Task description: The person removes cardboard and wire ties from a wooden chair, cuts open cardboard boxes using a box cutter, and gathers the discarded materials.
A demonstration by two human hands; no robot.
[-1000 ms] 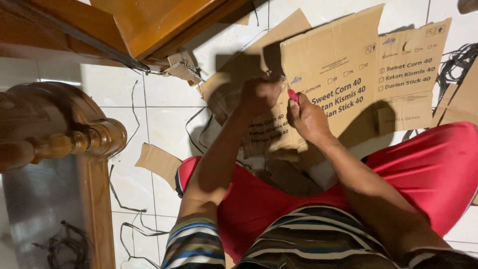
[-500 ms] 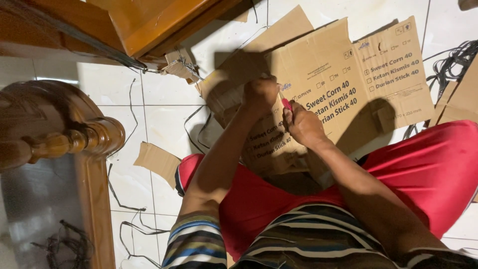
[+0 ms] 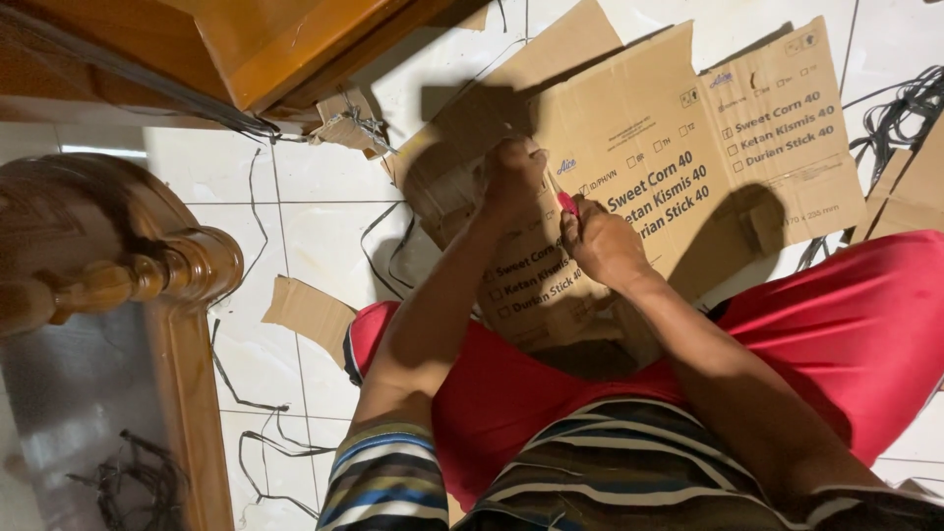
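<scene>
A flattened brown cardboard box (image 3: 678, 128) with printed text lies across my lap and the white tiled floor. My left hand (image 3: 511, 182) presses down on the cardboard, fingers curled on its surface. My right hand (image 3: 605, 246) is closed around a small red-handled cutter (image 3: 567, 204), its tip against the cardboard right beside my left hand. Both hands sit close together near the box's middle panel. The blade itself is hidden between the hands.
My legs in red shorts (image 3: 816, 324) spread beneath the box. A carved wooden furniture post (image 3: 128, 275) stands at left, a wooden piece (image 3: 275, 49) above. Cardboard scraps (image 3: 310, 313) and thin black strips (image 3: 246, 393) litter the tiles. Black cables (image 3: 900, 108) lie at right.
The cardboard has slid a little toward the left and upward in view. Both hands stay together on it, the right hand still gripping the red cutter.
</scene>
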